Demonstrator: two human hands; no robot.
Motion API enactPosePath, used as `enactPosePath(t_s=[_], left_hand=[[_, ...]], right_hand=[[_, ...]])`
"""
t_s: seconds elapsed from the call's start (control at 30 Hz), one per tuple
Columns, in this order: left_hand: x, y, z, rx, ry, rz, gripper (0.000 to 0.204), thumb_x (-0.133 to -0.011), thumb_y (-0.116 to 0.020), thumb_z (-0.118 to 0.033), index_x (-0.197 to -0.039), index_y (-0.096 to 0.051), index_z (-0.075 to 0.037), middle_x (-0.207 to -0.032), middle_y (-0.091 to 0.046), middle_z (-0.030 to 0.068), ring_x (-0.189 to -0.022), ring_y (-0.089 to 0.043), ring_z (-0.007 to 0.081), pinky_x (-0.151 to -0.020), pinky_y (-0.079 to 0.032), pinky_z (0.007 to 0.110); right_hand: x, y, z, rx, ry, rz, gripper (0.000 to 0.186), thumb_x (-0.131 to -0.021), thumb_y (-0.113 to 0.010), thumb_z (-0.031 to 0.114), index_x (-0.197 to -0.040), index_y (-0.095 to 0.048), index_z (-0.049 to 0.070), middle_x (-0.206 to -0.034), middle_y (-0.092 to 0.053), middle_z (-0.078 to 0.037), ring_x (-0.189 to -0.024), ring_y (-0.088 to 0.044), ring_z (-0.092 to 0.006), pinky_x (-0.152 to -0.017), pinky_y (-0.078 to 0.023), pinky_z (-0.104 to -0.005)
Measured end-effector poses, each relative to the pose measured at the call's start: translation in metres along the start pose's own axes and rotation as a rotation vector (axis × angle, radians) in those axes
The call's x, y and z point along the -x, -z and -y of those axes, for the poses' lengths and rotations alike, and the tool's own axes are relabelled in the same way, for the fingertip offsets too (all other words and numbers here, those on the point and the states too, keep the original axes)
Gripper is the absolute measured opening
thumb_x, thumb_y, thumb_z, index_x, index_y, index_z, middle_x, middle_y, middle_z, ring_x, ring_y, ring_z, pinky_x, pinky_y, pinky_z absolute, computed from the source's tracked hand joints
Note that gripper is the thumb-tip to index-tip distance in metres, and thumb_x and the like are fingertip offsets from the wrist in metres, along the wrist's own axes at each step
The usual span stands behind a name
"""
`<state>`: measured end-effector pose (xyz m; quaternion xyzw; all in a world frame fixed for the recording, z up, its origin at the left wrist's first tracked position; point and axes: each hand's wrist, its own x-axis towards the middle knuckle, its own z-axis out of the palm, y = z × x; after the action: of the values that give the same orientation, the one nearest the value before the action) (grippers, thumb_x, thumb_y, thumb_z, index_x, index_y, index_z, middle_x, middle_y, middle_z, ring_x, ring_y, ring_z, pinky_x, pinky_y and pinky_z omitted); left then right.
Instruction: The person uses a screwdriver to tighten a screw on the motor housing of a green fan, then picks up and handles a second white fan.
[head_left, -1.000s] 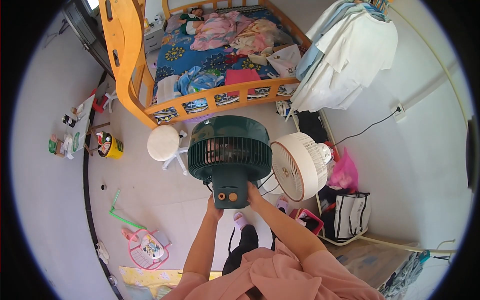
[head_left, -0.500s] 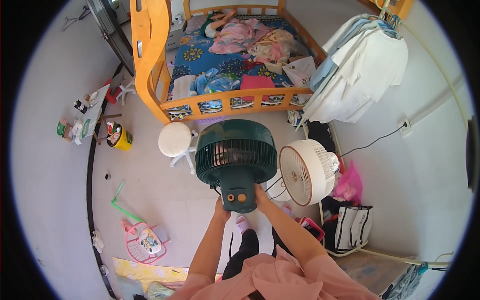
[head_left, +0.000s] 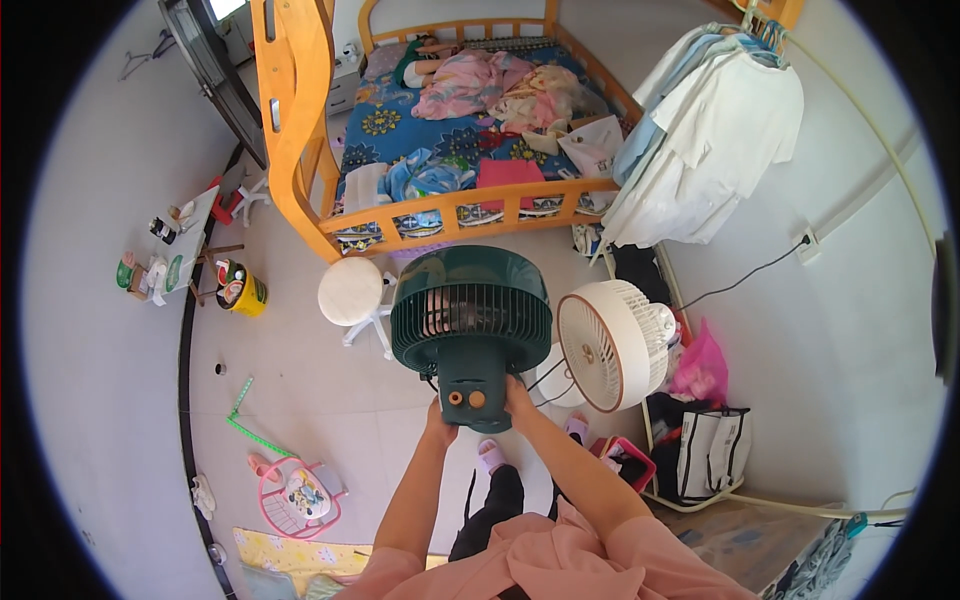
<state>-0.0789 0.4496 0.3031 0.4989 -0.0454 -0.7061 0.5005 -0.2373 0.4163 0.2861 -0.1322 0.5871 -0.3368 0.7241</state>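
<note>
A dark green electric fan [head_left: 472, 315] is held up in front of me, its slatted housing above and its base with two orange-brown knobs toward me. My left hand [head_left: 441, 424] is closed around the left side of the base, fingers partly hidden behind it. On the other side my right hand [head_left: 518, 396] grips the base a little higher. A black cord shows beside the fan's base. Close to the right stands a white fan [head_left: 607, 345] with a brown-rimmed front grille and a round white base, partly hidden by the green fan.
Beyond the fans is a wooden-framed bed [head_left: 420, 236], where a person lies among blankets. A round white stool [head_left: 350, 291] stands to the left. Further left are a yellow bucket [head_left: 250, 297] and a pink child's chair [head_left: 300, 500]. Hanging shirts [head_left: 700, 150] and bags [head_left: 715, 455] line the right.
My view has shifted slightly. Both hands keep hold of the green fan, which stays in nearly the same place. The person on the bed has lowered a raised arm.
</note>
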Motion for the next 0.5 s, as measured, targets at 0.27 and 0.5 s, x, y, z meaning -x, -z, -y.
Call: enactPosePath(t_s=[0.27,0.5], left_hand=[[-0.014,0.036,0.025,0.063,-0.019,-0.046,0.039,-0.1,-0.038,-0.02,-0.131,-0.046,0.001,-0.119,-0.061,0.013,-0.111,-0.058,0.0242,-0.096,-0.047,0.037],[0.01,0.125,0.083,-0.079,0.079,-0.19,0.031,-0.098,-0.046,-0.028,-0.109,-0.059,-0.001,-0.093,-0.068,0.0117,-0.081,-0.064,0.0199,-0.071,-0.05,0.03]], right_hand=[[0.032,0.038,-0.02,0.094,0.266,-0.039,0.041,-0.095,-0.044,0.04,-0.12,-0.058,0.011,-0.11,-0.066,-0.006,-0.1,-0.063,-0.0165,-0.081,-0.05,-0.0316],[0.068,0.218,-0.078,0.292,-0.095,-0.095,0.031,-0.091,-0.058,0.033,-0.107,-0.064,0.007,-0.092,-0.069,-0.012,-0.08,-0.069,-0.021,-0.07,-0.054,-0.0327]])
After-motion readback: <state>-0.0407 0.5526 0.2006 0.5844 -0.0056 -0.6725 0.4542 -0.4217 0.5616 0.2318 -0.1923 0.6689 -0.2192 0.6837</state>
